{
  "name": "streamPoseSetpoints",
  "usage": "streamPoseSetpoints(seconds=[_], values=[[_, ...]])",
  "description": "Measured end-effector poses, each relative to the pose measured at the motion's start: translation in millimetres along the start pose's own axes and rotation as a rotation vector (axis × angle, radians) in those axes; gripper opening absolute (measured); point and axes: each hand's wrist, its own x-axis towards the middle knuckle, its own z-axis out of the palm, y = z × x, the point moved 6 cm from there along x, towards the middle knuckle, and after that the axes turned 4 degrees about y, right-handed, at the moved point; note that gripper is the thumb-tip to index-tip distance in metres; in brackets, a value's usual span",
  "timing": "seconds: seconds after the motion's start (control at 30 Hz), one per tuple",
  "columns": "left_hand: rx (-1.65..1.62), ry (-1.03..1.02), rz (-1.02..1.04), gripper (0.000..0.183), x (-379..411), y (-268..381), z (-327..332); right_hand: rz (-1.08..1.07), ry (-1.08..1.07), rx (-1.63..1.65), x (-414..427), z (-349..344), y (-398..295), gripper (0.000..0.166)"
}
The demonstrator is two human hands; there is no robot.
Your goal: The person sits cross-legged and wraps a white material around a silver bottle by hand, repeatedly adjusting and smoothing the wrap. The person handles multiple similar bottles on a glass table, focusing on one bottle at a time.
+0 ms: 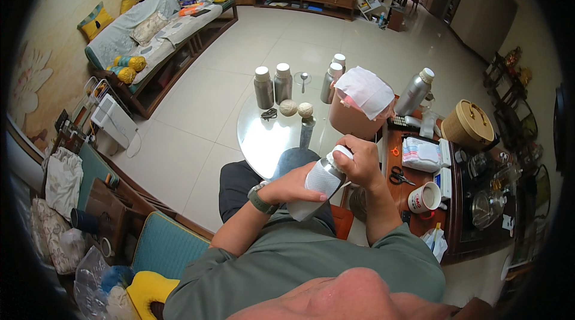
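My left hand (287,188) is wrapped around a silver metal bottle (331,168), with a white textured paper towel (318,183) between palm and metal. The bottle tilts over my lap. On its white screw cap (343,151), the fingers of my right hand (363,160) are closed. Beyond my hands, a round glass table (251,140) carries several similar capped bottles, among them a bottle at the left (264,91) and a bottle near the middle (331,86). Two pale patterned balls, one left (288,108) and one right (306,109), sit near a coiled black cable (269,114).
A brownish-pink bin (352,117) topped by a white cloth or tissue (364,91) stands close ahead of my right hand. Scissors (400,176), a mug (424,198), a tissue pack (420,154) and a larger metal bottle (414,94) occupy the wooden table (395,205) at right.
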Motion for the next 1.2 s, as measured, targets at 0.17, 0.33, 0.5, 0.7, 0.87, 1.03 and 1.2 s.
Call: streamPoseSetpoints(seconds=[0.17,0.33,0.5,0.7,0.87,1.03,1.2], values=[[0.381,0.255,0.024,0.082,-1,7,-8,0.109,0.047,-0.183,-2,5,7,0.048],[0.474,0.341,0.064,0.082,-1,12,-6,0.173,-0.030,-0.265,-3,7,14,0.049],[0.226,0.171,0.000,0.082,0,-1,-9,0.058,-0.119,-0.103,1,-5,9,0.052],[-0.225,-0.189,-0.033,0.098,-3,-4,12,-0.156,-0.266,0.169,2,-15,-9,0.049],[-0.256,-0.261,-0.045,0.102,-4,-8,14,-0.298,-0.288,0.202,1,-10,-10,0.047],[-0.330,-0.296,-0.045,0.102,-7,-17,16,-0.280,-0.254,0.188,-1,-4,-12,0.047],[-0.254,-0.181,-0.030,0.091,-7,-6,12,-0.130,-0.177,0.086,-1,-5,-7,0.046]])
